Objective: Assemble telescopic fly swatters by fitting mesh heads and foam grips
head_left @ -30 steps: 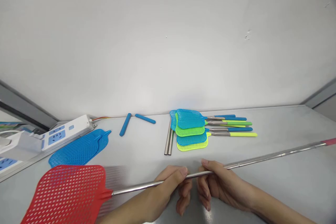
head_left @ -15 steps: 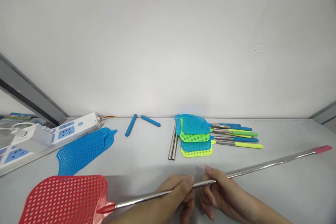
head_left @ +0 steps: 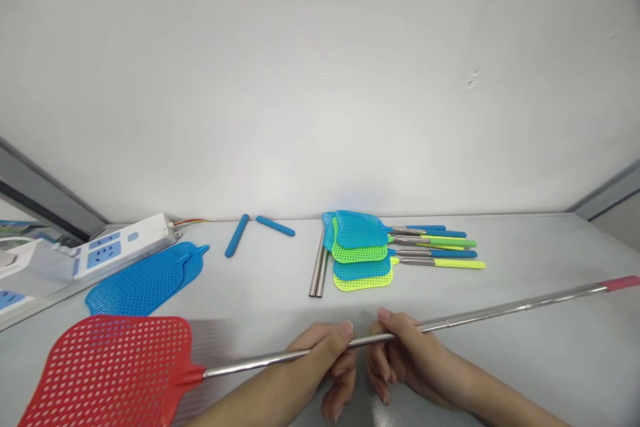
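Observation:
A red fly swatter (head_left: 120, 367) with a long extended metal rod crosses the view, its perforated head at lower left and its red grip (head_left: 621, 283) at far right. My left hand (head_left: 327, 353) is closed around the rod left of its middle, thumb along the top. Just to the right, my right hand (head_left: 400, 353) is closed on the same rod, thumb above and fingers curled below. Behind my hands lies a stack of blue, green and yellow fly swatters (head_left: 363, 230) with shortened metal rods. Two loose metal tubes (head_left: 318, 273) rest at its left side.
Two blue fly swatter heads (head_left: 145, 280) lie beside a white power strip (head_left: 125, 240) with a plug in it, at left. Two blue handle grips (head_left: 237, 235) are near the wall (head_left: 320, 93). A grey frame post (head_left: 50, 190) stands at the left edge.
The red swatter's head has come up a little in view and turned flatter. Both hands keep their hold on the rod. The whole view has shifted slightly.

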The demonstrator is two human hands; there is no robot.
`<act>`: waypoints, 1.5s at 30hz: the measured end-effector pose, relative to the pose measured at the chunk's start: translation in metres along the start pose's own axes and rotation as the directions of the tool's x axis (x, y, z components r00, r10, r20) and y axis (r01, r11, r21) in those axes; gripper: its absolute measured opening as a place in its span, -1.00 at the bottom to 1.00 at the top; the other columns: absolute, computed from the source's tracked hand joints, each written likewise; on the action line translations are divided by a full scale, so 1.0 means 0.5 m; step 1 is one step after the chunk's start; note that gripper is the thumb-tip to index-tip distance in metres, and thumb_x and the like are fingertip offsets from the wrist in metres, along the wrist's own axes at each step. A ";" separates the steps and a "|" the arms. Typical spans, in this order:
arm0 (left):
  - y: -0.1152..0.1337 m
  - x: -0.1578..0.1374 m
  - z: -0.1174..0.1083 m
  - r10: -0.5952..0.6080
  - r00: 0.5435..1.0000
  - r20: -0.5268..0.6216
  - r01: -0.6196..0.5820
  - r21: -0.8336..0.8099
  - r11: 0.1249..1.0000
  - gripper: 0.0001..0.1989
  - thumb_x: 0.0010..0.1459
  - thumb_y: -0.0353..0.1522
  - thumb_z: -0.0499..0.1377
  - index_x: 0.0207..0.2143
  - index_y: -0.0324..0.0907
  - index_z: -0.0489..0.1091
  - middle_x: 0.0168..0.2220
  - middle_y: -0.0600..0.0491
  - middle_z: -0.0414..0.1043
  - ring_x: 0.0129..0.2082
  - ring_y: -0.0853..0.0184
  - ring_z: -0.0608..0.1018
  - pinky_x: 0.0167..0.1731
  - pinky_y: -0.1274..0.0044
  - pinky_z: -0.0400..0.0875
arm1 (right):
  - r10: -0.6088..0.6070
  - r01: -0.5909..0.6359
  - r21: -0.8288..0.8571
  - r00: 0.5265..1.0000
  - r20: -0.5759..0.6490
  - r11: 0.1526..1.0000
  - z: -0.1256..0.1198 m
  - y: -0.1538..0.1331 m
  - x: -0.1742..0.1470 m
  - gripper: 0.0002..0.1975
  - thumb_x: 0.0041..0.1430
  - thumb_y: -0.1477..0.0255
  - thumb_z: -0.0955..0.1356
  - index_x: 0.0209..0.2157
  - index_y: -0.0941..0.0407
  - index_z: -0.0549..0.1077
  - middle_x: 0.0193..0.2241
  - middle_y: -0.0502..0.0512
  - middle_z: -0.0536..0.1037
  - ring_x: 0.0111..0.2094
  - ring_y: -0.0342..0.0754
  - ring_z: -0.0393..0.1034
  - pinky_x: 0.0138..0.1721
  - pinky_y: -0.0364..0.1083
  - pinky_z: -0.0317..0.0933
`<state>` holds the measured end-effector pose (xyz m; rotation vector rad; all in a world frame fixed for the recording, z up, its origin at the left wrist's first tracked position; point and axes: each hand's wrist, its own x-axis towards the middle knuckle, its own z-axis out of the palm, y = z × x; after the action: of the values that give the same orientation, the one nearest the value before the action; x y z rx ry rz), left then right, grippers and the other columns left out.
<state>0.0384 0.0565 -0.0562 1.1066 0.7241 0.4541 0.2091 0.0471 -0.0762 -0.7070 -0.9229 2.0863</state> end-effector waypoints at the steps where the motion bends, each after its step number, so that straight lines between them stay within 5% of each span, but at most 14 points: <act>1: 0.001 0.000 -0.001 -0.002 1.000 0.020 0.002 -0.007 1.000 -0.59 0.14 -0.10 -0.22 -0.60 -0.18 0.06 -0.75 0.18 0.18 -0.75 0.50 0.21 -0.64 0.62 0.11 | -0.003 0.003 -0.004 1.000 0.003 1.000 0.000 0.000 0.000 -0.37 0.07 0.02 0.05 -0.72 0.24 0.30 -0.79 -0.02 0.22 -0.70 -0.17 0.26 -0.60 -0.18 0.03; 27: 0.013 0.003 0.008 -0.048 0.996 0.076 0.045 0.041 0.998 -0.52 0.10 -0.05 -0.21 -0.64 -0.21 0.12 -0.76 0.16 0.15 -0.77 0.53 0.18 -0.74 0.66 0.02 | -0.002 0.005 -0.088 0.999 0.035 0.996 -0.003 0.013 -0.002 -0.37 0.09 0.03 0.01 -0.70 0.24 0.26 -0.77 0.01 0.24 -0.70 -0.20 0.23 -0.64 -0.21 0.02; 33: -0.008 -0.001 0.006 -0.027 1.000 0.008 0.026 0.082 0.996 -0.52 0.14 -0.10 -0.23 -0.63 -0.23 0.16 -0.74 0.15 0.20 -0.74 0.52 0.24 -0.69 0.66 0.11 | 0.001 -0.007 0.080 0.997 0.080 0.997 0.019 0.021 -0.003 -0.36 0.06 -0.01 -0.02 -0.73 0.21 0.21 -0.76 -0.02 0.21 -0.72 -0.19 0.23 -0.68 -0.20 0.04; 45: 0.011 0.000 0.014 -0.140 0.989 0.046 0.136 0.071 0.988 -0.52 0.14 -0.09 -0.22 -0.53 -0.26 0.25 -0.76 0.17 0.21 -0.85 0.57 0.15 -0.85 0.72 -0.03 | 0.008 -0.013 0.101 0.999 0.050 0.995 0.035 0.016 -0.004 -0.35 0.03 -0.04 0.01 -0.75 0.21 0.20 -0.75 0.00 0.21 -0.71 -0.18 0.22 -0.68 -0.20 -0.01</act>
<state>0.0436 0.0541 -0.0491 1.1196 0.7709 0.2849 0.1947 0.0354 -0.0719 -0.6114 -0.8352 2.1514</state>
